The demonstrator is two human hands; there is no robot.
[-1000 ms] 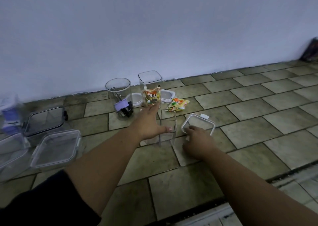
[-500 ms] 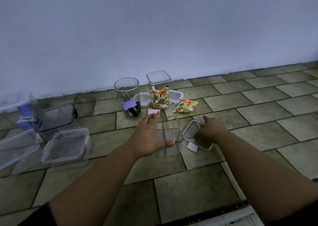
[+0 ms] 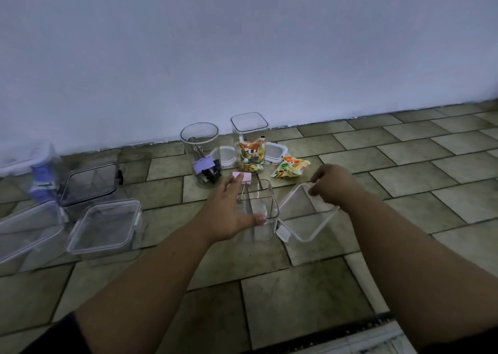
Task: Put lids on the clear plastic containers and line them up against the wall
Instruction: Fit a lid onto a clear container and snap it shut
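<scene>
A square clear container (image 3: pixel 260 205) stands open on the tiled floor in the middle, with a pink binder clip (image 3: pixel 244 177) at its far rim. My left hand (image 3: pixel 229 213) wraps around its left side, thumb on the near wall. To its right, a square white-rimmed lid (image 3: pixel 304 216) is tilted up off the floor, and my right hand (image 3: pixel 332 184) pinches its far edge. Near the wall stand an open round container (image 3: pixel 200 149) holding binder clips and an open tall square container (image 3: pixel 249 138) holding a snack packet.
Several rectangular clear boxes (image 3: pixel 103 225) with lids lie at the left, one dark-lidded (image 3: pixel 90 184). Two loose white lids (image 3: pixel 275 153) lie behind the tall containers. A yellow snack packet (image 3: pixel 289 169) lies on the floor. A white strip runs along the bottom right.
My right hand has taken hold of the square lid and tipped it up from the floor toward the container. My left hand has stayed on the container.
</scene>
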